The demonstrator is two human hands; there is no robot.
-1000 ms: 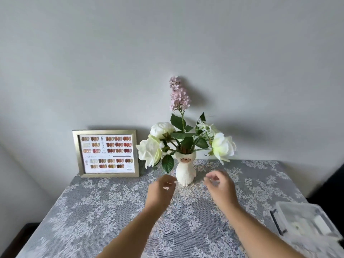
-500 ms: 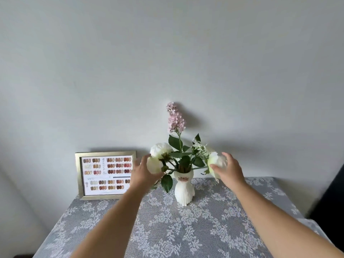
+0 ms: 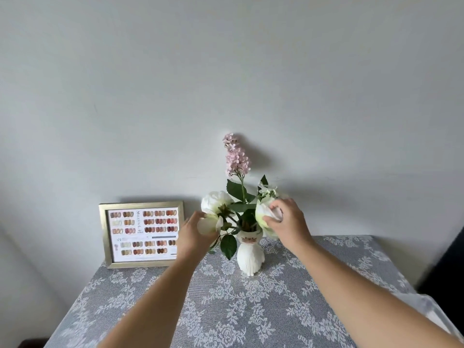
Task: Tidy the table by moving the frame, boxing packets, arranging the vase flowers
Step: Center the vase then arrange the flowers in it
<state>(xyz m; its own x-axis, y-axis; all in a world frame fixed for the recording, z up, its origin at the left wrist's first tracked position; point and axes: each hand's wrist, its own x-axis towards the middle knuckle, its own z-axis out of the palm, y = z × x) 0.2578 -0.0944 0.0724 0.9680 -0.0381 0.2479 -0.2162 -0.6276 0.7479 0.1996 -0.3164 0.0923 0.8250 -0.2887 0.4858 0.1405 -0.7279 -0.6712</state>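
A white cat-shaped vase (image 3: 250, 254) stands near the back of the table and holds white roses, green leaves and a tall pink flower spike (image 3: 236, 156). My left hand (image 3: 194, 233) cups the lower white rose on the left (image 3: 209, 224), below another white rose (image 3: 216, 203). My right hand (image 3: 288, 223) grips the white rose on the right (image 3: 263, 214). A gold frame (image 3: 142, 233) with a colour chart leans against the wall, left of the vase.
A grey lace tablecloth (image 3: 238, 305) covers the table, which meets a plain wall (image 3: 226, 84) at the back. The table's right edge drops to a dark area (image 3: 447, 267). A pale object shows at the lower right corner (image 3: 426, 310).
Both hands rose from the table in front of the vase to the roses on either side. The view tilted upward, and the clear box at the lower right left the frame.
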